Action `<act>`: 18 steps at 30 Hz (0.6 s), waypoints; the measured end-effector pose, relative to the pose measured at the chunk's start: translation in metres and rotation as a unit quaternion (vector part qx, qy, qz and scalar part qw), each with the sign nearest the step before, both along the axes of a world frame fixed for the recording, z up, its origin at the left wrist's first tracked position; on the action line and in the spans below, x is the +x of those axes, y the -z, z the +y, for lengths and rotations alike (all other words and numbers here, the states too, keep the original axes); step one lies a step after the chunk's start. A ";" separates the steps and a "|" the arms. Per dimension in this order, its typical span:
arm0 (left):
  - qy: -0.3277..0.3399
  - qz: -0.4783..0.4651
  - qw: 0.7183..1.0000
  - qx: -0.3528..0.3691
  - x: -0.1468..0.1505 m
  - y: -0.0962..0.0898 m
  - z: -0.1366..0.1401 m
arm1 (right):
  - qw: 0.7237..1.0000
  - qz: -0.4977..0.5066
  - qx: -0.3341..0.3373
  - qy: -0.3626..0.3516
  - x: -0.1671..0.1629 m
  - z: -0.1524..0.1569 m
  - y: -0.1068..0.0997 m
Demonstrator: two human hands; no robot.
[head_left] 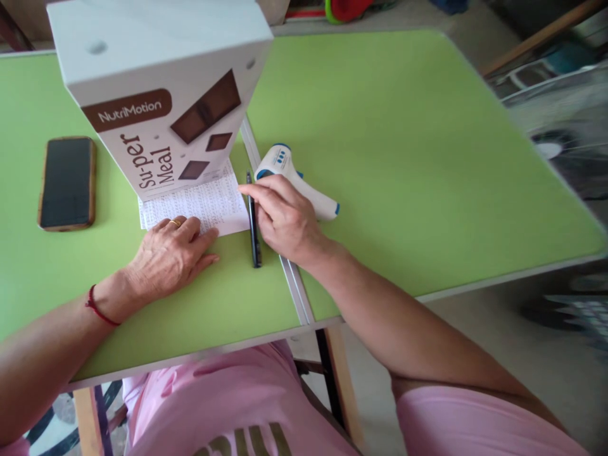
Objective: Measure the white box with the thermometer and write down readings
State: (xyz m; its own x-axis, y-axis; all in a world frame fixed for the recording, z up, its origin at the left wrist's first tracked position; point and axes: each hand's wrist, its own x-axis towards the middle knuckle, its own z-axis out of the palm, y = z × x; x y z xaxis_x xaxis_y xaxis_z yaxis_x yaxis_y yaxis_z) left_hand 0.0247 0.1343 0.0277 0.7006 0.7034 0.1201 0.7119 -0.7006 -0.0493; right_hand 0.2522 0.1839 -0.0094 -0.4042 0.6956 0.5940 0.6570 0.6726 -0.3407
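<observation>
My left hand (168,256), with a ring and a red cord bracelet, rests across the near edge of a handwritten sheet of paper (209,206). Its fingers are apart and grip nothing. My right hand (287,218) is beside a black pen (253,228), its index finger stretched over the pen's upper part toward the paper's right edge. The other fingers are loosely bent. Just beyond that hand lies a white and blue infrared thermometer (320,199), partly hidden by it. A white NutriMotion Su-per Meal box (156,149) stands upright on the paper, covering its far part.
A smartphone (67,183) in a brown case lies left of the box, screen up and dark. The green table (403,158) has a metal seam running between its two halves. Past its right edge are a fan (551,149) and other clutter, blurred.
</observation>
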 end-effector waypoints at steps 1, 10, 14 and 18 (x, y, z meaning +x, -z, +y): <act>0.003 -0.005 1.000 0.002 0.000 0.000 0.000 | 1.000 -0.009 -0.004 0.007 0.001 0.000 0.000; 0.015 -0.028 0.999 0.021 -0.002 0.002 0.001 | 0.998 0.007 -0.054 -0.036 0.001 -0.004 -0.004; 0.014 -0.036 0.999 0.022 -0.002 0.004 0.001 | 0.996 0.006 -0.062 -0.063 -0.002 -0.007 -0.005; 0.024 -0.071 0.997 0.018 -0.003 0.005 0.002 | 0.996 -0.008 -0.053 -0.075 -0.004 -0.008 -0.002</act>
State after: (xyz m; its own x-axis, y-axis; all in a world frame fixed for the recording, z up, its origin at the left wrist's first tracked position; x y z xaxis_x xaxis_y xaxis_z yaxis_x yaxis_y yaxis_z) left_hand 0.0215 0.1361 0.0229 0.7079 0.6625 0.2448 0.6787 -0.7340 0.0238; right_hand 0.2482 0.1761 -0.0069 -0.5170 0.6857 0.5123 0.5585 0.7238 -0.4052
